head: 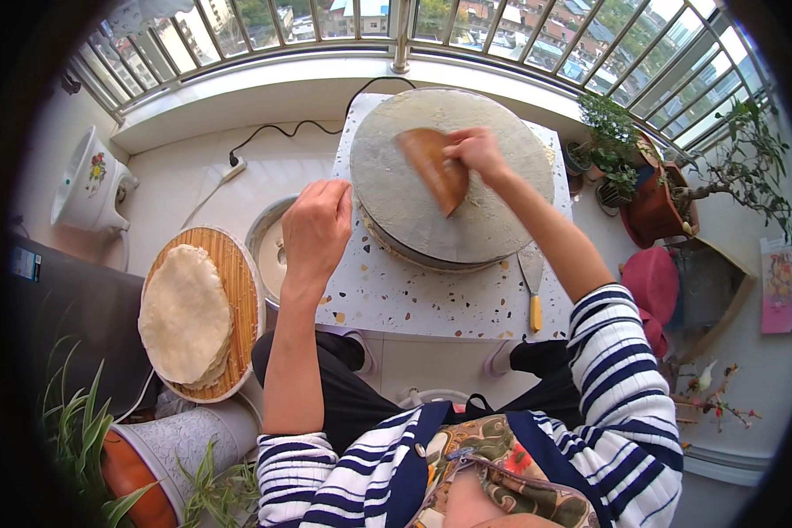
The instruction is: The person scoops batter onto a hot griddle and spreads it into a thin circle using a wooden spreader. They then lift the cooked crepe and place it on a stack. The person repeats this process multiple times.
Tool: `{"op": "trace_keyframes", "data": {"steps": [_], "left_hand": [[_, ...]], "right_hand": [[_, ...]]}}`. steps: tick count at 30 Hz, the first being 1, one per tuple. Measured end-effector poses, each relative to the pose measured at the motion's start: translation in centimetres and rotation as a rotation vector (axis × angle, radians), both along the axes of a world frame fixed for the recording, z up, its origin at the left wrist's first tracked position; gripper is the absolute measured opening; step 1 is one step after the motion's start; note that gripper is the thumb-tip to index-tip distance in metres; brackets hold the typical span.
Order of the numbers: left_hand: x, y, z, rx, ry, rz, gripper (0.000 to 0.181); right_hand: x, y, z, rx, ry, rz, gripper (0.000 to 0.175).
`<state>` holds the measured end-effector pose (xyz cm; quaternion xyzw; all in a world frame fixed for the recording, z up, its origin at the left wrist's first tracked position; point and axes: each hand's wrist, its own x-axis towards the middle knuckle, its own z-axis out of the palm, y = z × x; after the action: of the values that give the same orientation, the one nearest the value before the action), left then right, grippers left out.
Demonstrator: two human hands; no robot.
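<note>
My right hand (478,153) grips a brown half-moon batter scraper (429,165), slightly blurred, over the round griddle (396,224). A pale, thin layer with small crumbs covers the griddle top. Just off the griddle's left edge hovers my left hand (318,221), its fingers curled in and nothing showing in it. Beneath and beside that hand, a metal pot (254,231) holds pale batter (269,261), partly hidden by my wrist. To the right, a spatula with a yellow handle (535,311) lies on the speckled table (402,300), its blade against the griddle's edge.
Left of the pot, a stack of pale flatbreads (185,313) rests on a round slatted tray (241,317). A black cord (290,131) runs to a power strip (233,170) on the floor. Potted plants (610,138) stand right, beside a window railing (401,39).
</note>
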<state>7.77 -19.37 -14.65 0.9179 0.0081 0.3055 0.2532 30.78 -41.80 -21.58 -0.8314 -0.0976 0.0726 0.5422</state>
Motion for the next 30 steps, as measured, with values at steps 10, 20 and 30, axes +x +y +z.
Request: {"op": "trace_keyframes", "data": {"steps": [10, 20, 30], "left_hand": [[-0.3, 0.8, -0.1, -0.036, 0.021, 0.029, 0.012], [-0.2, 0.1, -0.1, -0.037, 0.008, -0.011, 0.012], [0.6, -1.8, 0.2, -0.015, 0.019, -0.037, 0.010]], "right_hand": [[-6.6, -9.7, 1.8, 0.254, 0.183, -0.008, 0.032], [-9.6, -22.5, 4.0, 0.105, 0.154, -0.411, 0.028], [-5.2, -9.5, 2.0, 0.133, 0.219, -0.008, 0.031]]}}
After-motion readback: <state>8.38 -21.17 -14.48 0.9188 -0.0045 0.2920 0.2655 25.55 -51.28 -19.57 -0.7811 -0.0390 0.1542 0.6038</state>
